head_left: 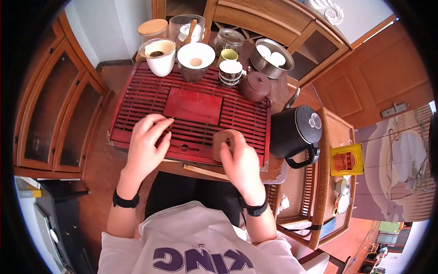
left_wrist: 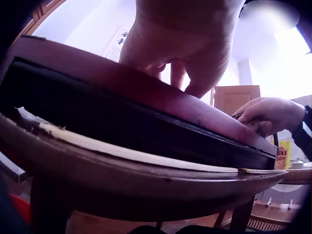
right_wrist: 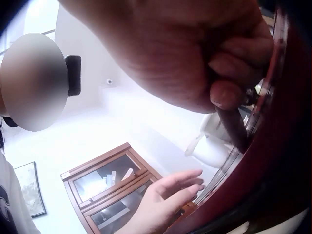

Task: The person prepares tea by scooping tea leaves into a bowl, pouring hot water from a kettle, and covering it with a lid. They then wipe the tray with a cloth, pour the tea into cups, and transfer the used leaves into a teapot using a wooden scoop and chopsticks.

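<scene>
The right hand (head_left: 239,162) grips a small brown clay piece (head_left: 220,145) at the front right of the red slatted tea tray (head_left: 193,106). In the right wrist view its fingers curl round the brown piece (right_wrist: 233,127), whose edge meets the tray. The left hand (head_left: 148,139) hovers over or rests at the tray's front left, fingers loosely bent and holding nothing; whether the fingertips touch the tray is unclear. In the left wrist view the left hand (left_wrist: 180,44) hangs above the tray's edge, and the right hand (left_wrist: 274,114) is farther right.
Behind stand a white lidded cup (head_left: 161,64), a white strainer bowl (head_left: 196,55), stacked cups (head_left: 229,73), a green cup (head_left: 227,56), a brown teapot (head_left: 256,86) and a metal bowl (head_left: 272,68). A black kettle (head_left: 296,132) stands right of the tray. A wooden stick (head_left: 205,171) lies along the front.
</scene>
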### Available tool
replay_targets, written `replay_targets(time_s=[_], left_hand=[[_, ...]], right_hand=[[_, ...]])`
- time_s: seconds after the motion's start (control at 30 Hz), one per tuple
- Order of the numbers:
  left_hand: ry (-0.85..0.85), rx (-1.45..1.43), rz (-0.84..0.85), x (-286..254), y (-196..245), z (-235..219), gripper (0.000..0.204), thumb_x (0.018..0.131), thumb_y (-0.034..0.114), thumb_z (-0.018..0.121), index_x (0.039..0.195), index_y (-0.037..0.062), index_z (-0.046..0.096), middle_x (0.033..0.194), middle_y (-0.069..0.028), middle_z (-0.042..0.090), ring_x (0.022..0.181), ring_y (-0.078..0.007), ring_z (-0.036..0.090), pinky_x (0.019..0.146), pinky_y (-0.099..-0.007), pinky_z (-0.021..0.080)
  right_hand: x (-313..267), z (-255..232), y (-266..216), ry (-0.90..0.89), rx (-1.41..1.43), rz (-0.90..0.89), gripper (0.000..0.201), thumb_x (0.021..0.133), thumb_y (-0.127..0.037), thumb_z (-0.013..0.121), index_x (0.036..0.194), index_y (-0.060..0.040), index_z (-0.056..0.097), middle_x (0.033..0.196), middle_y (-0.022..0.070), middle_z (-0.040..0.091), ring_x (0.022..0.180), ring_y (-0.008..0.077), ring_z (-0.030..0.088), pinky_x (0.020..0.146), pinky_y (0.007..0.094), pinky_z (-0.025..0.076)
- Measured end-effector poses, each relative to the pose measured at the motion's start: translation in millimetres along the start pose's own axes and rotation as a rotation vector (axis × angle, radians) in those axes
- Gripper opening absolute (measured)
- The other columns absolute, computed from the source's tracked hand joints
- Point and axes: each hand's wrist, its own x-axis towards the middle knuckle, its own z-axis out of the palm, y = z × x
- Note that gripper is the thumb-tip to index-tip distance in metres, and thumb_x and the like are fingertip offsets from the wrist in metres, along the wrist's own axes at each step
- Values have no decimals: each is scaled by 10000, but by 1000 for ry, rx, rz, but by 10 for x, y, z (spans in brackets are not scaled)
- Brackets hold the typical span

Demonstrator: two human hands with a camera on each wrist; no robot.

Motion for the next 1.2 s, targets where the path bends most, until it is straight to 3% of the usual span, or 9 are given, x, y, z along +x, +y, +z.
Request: replay_targets(time_s=[0.1, 0.27, 0.33, 0.6, 0.67, 1.0, 1.1, 1.13, 1.2], left_hand=[[-38, 170, -56, -63, -134, 42, 406, 841, 96, 698, 1241, 76, 628, 1336, -126, 532, 1245, -331, 503, 1079, -461, 381], [-52, 268, -60, -56, -103, 113, 415, 851, 188, 701, 1248, 90, 628, 1358, -138, 518, 1288, -338, 479, 1125, -528, 317], [-76, 289, -82, -59, -98, 117, 426, 863, 197, 687, 1270, 94, 618, 1389, -135, 506, 1311, -343, 463, 1140, -526, 304], [-79, 328, -95, -49, -75, 122, 434, 846, 208, 691, 1264, 105, 628, 1396, -142, 500, 1317, -334, 461, 1144, -527, 286], [-78, 335, -93, -48, -75, 126, 434, 845, 206, 690, 1263, 107, 628, 1397, -142, 499, 1316, -333, 462, 1144, -526, 285], [-81, 336, -95, -30, -56, 134, 437, 838, 201, 688, 1262, 110, 628, 1396, -136, 501, 1311, -330, 466, 1140, -527, 289], [-86, 341, -90, -25, -62, 133, 435, 837, 199, 686, 1259, 110, 628, 1393, -135, 503, 1311, -331, 466, 1133, -532, 296], [-77, 342, -81, -24, -64, 135, 432, 834, 202, 686, 1253, 110, 630, 1391, -134, 505, 1313, -332, 464, 1129, -536, 299], [-73, 342, -75, -23, -67, 134, 433, 830, 207, 689, 1248, 111, 631, 1389, -135, 506, 1317, -334, 462, 1127, -537, 300]], right_hand=[[-47, -248, 121, -21, -14, 90, 324, 905, -180, 593, 1208, -67, 574, 783, 184, 689, 734, 388, 683, 666, 463, 546], [-107, -490, 350, 95, -27, 78, 296, 905, -144, 599, 1185, -48, 595, 763, 195, 679, 737, 390, 684, 663, 449, 541], [-154, -634, 390, 46, -38, 253, 296, 907, -132, 595, 1188, -38, 599, 806, 206, 690, 768, 389, 692, 679, 437, 545], [-124, -694, 450, 66, -147, 204, 304, 909, -133, 595, 1194, -31, 603, 903, 213, 707, 824, 380, 703, 705, 410, 552], [-51, -587, 457, 302, -187, 120, 309, 905, -140, 605, 1203, -61, 612, 898, 203, 709, 789, 370, 704, 678, 409, 555], [123, -14, 167, 325, -563, -95, 196, 879, -181, 645, 1045, -81, 617, 532, 100, 584, 492, 276, 632, 458, 383, 497], [110, 92, -43, 223, -467, -175, 257, 835, -147, 664, 1073, -79, 593, 530, 81, 560, 496, 260, 624, 466, 373, 494], [102, 102, -98, 156, -410, -153, 275, 836, -124, 662, 1099, -67, 605, 612, 108, 625, 547, 275, 656, 502, 376, 518], [182, 126, -125, 264, 42, -253, 311, 854, -120, 654, 1155, -52, 614, 727, 141, 685, 607, 296, 686, 553, 377, 546]])
